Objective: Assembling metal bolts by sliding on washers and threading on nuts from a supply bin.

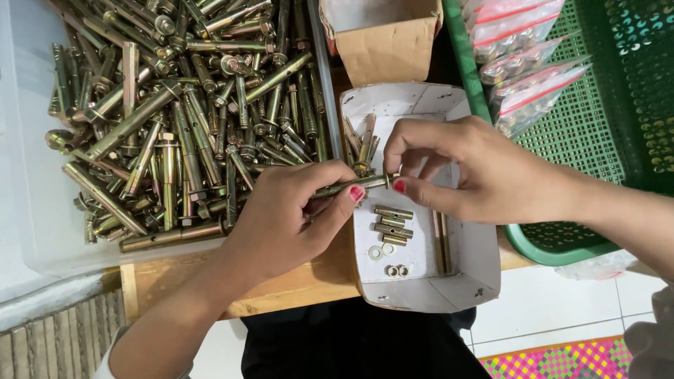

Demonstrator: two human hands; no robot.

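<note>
- Clear plastic tub, far left: holds a dense heap of brass-coloured anchor bolts, lying crosswise at every angle.
- Wooden table edge, below the tub: bare wood visible under the left wrist.
- Left hand, lower centre: thumb and fingers clamped on the left part of 1 anchor bolt, held nearly level with its right end slightly raised; the thumbnail is painted red.
- Held bolt: it hangs just above the left rim of the white tray, spanning the gap between the 2 hands.
- Brown cardboard box, top centre: open, standing just behind the tray.
- White cardboard tray, centre: contains 4 short sleeves lying side by side, flat washers and small nuts near them, a few bolts at its upper left, and long thin rods along its right side.
- Right hand, right of centre: thumb and forefinger pinched at the right tip of the held bolt, the other fingers curled above it.
- Green plastic basket, far right: holds several clear bags with red strips, overlapping.
</note>
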